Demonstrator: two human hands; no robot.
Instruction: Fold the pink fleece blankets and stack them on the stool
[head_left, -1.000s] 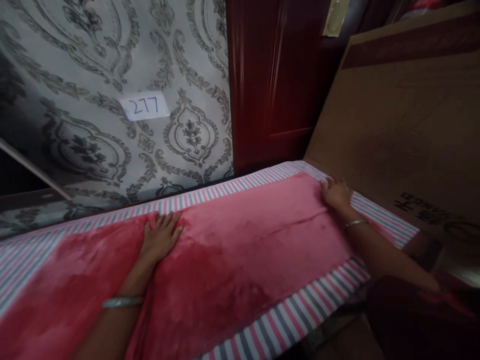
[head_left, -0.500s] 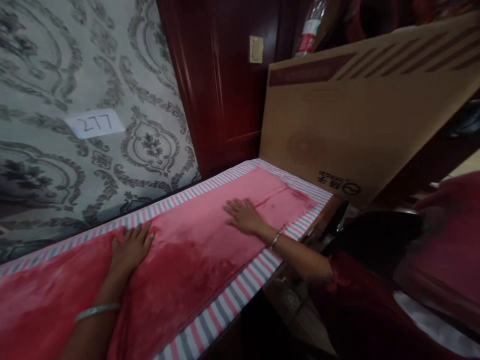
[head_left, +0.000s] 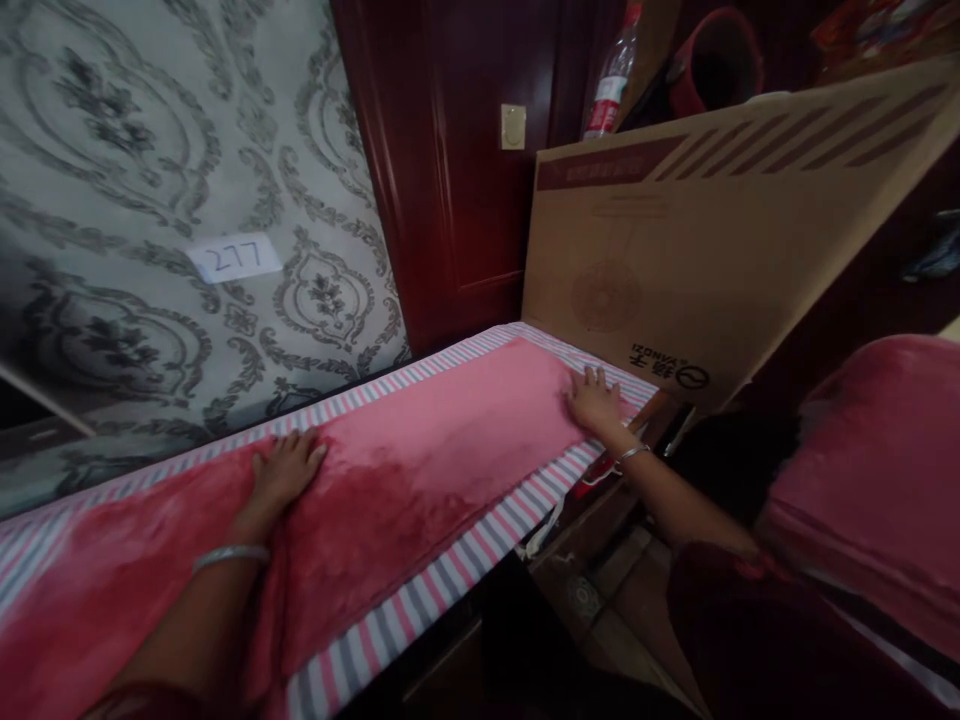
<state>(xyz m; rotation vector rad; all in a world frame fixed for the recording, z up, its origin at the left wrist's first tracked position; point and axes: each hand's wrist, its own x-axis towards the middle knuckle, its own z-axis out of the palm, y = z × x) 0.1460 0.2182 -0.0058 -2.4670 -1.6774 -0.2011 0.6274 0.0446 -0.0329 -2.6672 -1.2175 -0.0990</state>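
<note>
While my left hand (head_left: 285, 468) and right hand (head_left: 594, 400) lie flat, holding nothing, on the pink blanket (head_left: 420, 470), a cardboard box (head_left: 697, 250) leans beside the dark wooden door (head_left: 465, 150).

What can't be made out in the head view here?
- Surface under the pink blanket and striped sheet: covered by both.
- Print on the cardboard box: upside down, too small to read.
- Label on the plastic bottle: dim and tiny.
- Left end of the blanket: cut off by the frame edge.
- Palms of the left hand and right hand: pressed flat on the blanket.
</note>
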